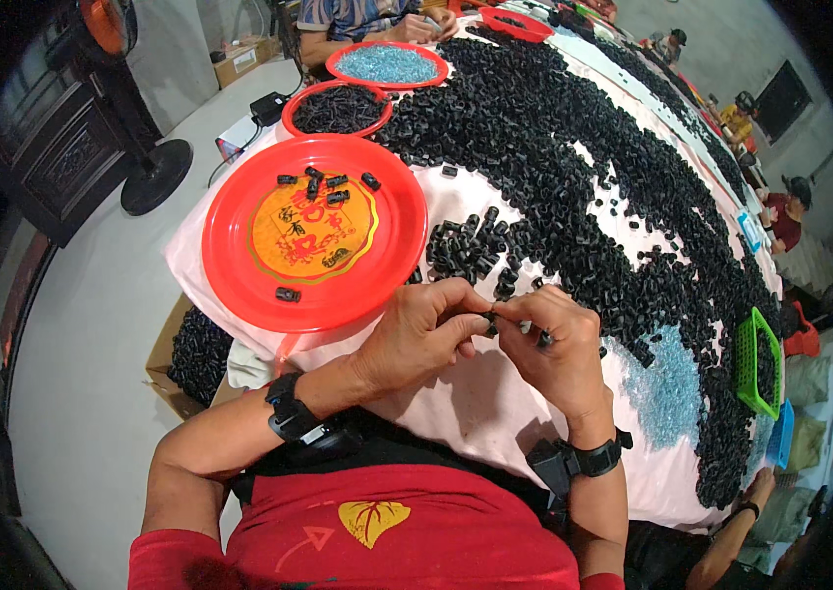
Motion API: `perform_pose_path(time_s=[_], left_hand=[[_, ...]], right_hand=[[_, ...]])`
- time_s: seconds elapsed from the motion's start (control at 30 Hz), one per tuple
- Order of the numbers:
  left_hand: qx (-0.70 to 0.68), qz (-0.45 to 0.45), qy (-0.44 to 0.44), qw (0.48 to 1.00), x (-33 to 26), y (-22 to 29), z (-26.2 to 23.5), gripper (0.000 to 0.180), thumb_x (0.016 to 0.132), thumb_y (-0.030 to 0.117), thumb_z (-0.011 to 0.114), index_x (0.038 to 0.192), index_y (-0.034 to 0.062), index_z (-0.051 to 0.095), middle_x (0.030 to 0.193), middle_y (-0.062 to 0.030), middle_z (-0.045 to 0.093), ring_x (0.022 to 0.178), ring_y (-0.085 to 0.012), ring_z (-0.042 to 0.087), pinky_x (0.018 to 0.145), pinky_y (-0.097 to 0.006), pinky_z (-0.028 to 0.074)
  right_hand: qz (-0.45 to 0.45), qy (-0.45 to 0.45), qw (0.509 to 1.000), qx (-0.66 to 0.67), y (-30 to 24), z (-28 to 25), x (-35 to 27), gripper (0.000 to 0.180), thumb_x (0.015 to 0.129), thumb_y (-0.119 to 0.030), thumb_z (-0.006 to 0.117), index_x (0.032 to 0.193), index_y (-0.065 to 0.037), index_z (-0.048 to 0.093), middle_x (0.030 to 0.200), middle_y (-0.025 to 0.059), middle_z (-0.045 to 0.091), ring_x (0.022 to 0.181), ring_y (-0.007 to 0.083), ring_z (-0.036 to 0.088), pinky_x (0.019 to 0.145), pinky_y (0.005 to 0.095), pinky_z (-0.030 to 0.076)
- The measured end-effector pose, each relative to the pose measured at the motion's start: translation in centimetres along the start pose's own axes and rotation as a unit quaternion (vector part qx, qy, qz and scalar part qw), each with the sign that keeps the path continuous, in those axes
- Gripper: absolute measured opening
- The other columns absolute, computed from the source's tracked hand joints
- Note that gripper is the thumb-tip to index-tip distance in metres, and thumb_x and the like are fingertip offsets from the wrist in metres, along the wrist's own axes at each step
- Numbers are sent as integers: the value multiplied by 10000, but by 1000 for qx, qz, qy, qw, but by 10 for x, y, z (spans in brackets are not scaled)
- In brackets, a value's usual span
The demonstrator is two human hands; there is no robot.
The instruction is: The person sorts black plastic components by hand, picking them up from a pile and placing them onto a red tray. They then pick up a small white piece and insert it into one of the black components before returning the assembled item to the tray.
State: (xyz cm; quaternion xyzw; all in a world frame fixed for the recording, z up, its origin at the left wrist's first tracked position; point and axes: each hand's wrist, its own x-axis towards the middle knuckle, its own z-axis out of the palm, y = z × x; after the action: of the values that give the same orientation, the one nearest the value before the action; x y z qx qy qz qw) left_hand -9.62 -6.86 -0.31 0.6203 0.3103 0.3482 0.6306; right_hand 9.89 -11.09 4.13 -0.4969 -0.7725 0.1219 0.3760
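Observation:
My left hand [421,329] and my right hand [554,344] meet over the near edge of a table covered in pale pink cloth [476,393]. Both pinch a small black plastic piece [491,320] between their fingertips. My right hand also has a further small dark part [542,339] tucked under its fingers. A small heap of black pieces [466,246] lies just beyond my hands. To the left sits a big red plate [230,265] with a yellow centre and several black pieces on it.
A huge spread of black pieces [584,147] covers the table, with clear bluish parts [667,388] at right. Two further red plates [338,108], [387,64] sit beyond, a person behind them. A green basket [756,359] stands right. A cardboard box of black pieces [195,354] and a fan [156,177] are on the floor.

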Motion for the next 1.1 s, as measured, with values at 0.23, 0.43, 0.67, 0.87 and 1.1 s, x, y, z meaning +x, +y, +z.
perform_pose_path(time_s=[0.23, 0.43, 0.67, 0.87, 1.1], left_hand=[[30, -65, 22, 997, -6, 8, 6, 145, 1010, 114, 648, 1121, 29, 687, 832, 2, 692, 686, -44, 651, 575, -200, 533], [-44, -53, 47, 996, 2, -3, 3, 167, 1014, 123, 642, 1113, -7, 673, 856, -43, 726, 714, -69, 690, 579, -219, 564], [-148, -83, 5, 986, 7, -11, -7, 228, 1034, 202, 650, 1164, 15, 658, 1005, -23, 719, 851, -78, 698, 717, -214, 578], [-155, -101, -33, 982, 8, -7, -10, 211, 1046, 217, 631, 1147, 33, 653, 1015, -25, 707, 893, -93, 696, 793, -261, 586], [-310, -102, -51, 944, 9, -16, -5, 178, 1064, 176, 584, 1155, 34, 640, 1022, -55, 713, 915, -140, 706, 841, -296, 587]], right_hand=[[147, -50, 985, 70, 3, -3, -1, 125, 808, -8, 748, 933, -17, 762, 784, 110, 695, 718, 202, 699, 592, 310, 541], [40, -4, 998, 41, 8, 11, -1, 165, 809, 4, 747, 974, -3, 744, 825, 143, 693, 740, 293, 671, 651, 378, 537], [-53, 16, 998, -32, 9, 18, 1, 312, 760, -38, 808, 1061, -21, 728, 911, 138, 694, 832, 317, 655, 716, 399, 539], [-59, 24, 997, -39, 7, 19, 0, 363, 734, -69, 843, 1076, -22, 732, 905, 125, 696, 811, 308, 648, 705, 398, 538], [-43, 31, 998, -32, 10, 23, 2, 444, 696, -79, 869, 1118, -30, 738, 945, 109, 712, 851, 293, 661, 729, 378, 549]])
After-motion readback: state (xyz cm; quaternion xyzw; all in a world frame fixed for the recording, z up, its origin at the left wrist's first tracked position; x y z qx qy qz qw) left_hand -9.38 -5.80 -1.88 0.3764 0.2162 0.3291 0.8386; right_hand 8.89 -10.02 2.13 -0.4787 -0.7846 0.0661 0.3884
